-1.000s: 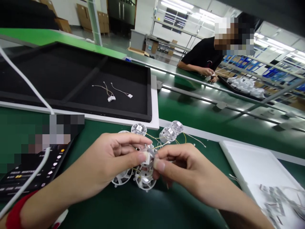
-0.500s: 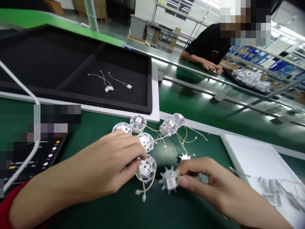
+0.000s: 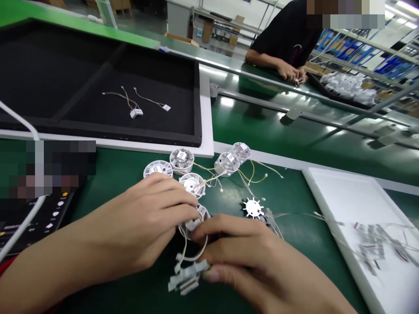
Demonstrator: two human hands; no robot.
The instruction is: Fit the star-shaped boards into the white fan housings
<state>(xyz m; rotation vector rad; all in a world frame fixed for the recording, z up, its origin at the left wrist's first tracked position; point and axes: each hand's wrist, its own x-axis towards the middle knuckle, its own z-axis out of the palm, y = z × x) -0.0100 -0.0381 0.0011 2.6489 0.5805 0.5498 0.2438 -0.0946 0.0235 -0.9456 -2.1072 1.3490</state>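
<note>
Here, right hand (image 3: 247, 253) pinches gray piece (image 3: 187, 277) by edge above open tabletop (image 3: 137, 293); left hand (image 3: 159, 218) touches housing (image 3: 203, 211), grip unclear.

A factory or assembly workshop: long green desks (image 3: 262, 126) with metal rails (image 3: 255, 101), wired plastic parts (image 3: 228, 163), a co-worker (image 3: 284, 35) at handwork opposite, and racks (image 3: 369, 52) of blue bins behind.

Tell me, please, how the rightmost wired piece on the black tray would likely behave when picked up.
The wired piece looks small, so it is probably light. Its thin lead curves loosely over the black tray, suggesting it would dangle. Its blocky white end seems unlikely to roll.
</note>
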